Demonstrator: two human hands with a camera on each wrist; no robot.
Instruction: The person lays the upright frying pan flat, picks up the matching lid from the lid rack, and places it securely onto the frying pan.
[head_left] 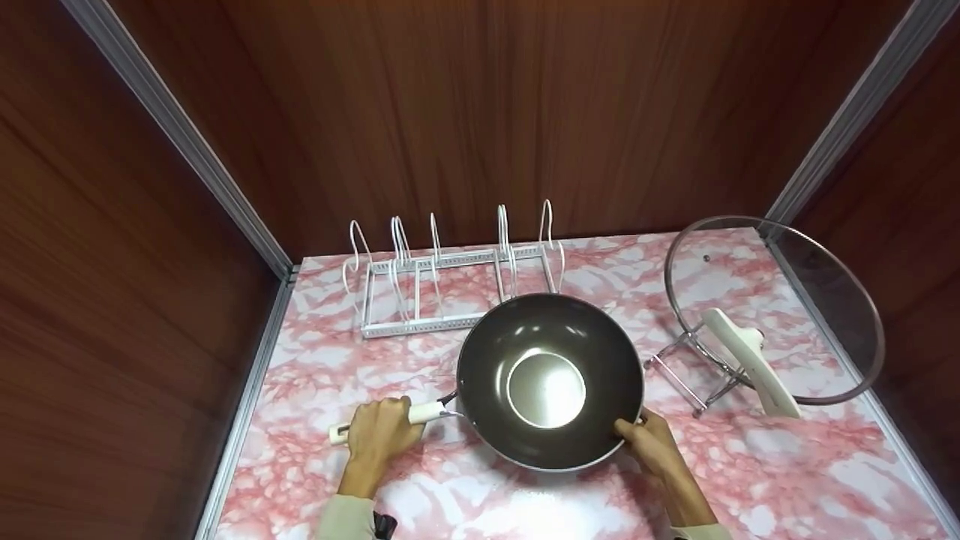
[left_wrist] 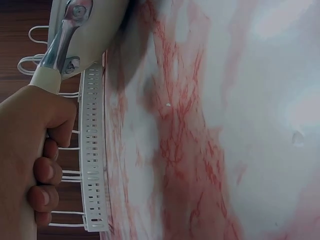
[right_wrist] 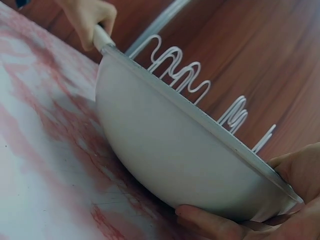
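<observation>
A wok [head_left: 487, 352] with a dark inside and a pale outside is held between both hands, close over the table. My left hand [head_left: 384, 429] grips its cream handle [head_left: 427, 412], fingers wrapped round it in the left wrist view. At the wok's near right side, my right hand [head_left: 654, 447] pinches the rim, thumb over the inner edge. The right wrist view shows the fingers [right_wrist: 210, 225] of that hand spread under the pale outer wall [right_wrist: 165, 145].
Behind the wok stands a white wire rack [head_left: 427, 324] with several upright loops, partly hidden by it. At right, a glass lid [head_left: 825, 315] with a cream handle [head_left: 750, 360] leans on a metal stand [head_left: 679, 382]. Wood-look walls [head_left: 480, 112] enclose the pink-marbled table [head_left: 315, 375].
</observation>
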